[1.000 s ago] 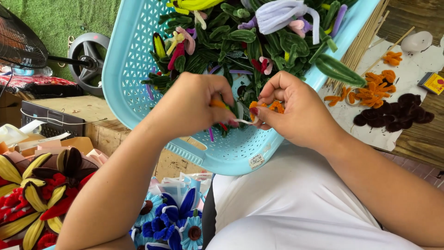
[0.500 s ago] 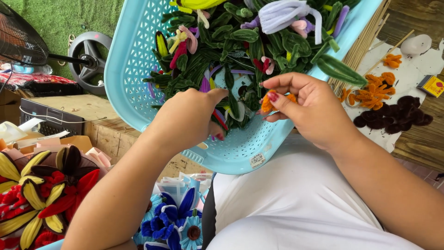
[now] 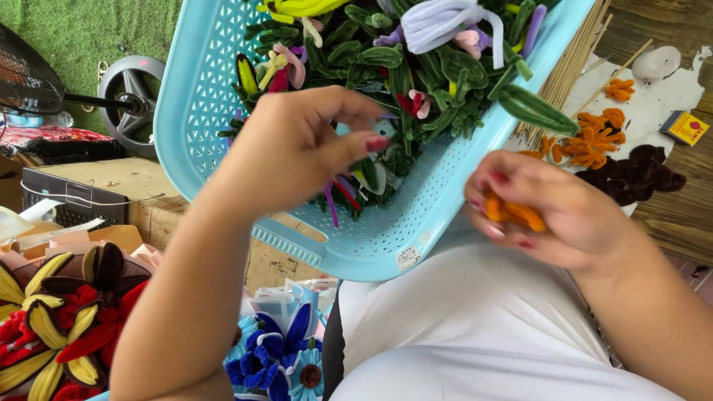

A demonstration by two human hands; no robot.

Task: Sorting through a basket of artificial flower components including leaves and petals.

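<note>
r hand (image 3: 553, 215) w/ orange bit (image 3: 512, 212), off basket (image 3: 200, 111)

The right hand (image 3: 553, 215) is motion-blurred and its curled fingers hide most of the fuzzy orange pipe-cleaner piece (image 3: 512, 212), the left hand (image 3: 297, 145) covers part of the light-blue perforated plastic basket (image 3: 200, 96), whose top is cut off by the frame edge.

Green artificial turf (image 3: 89, 30) covers the ground upper left — a black floor fan (image 3: 30, 74) and its round grey base (image 3: 130, 96) stand on it. Worn wooden crates (image 3: 111, 178) sit below. Right side: weathered wood planks (image 3: 668, 22), daylight even.
</note>
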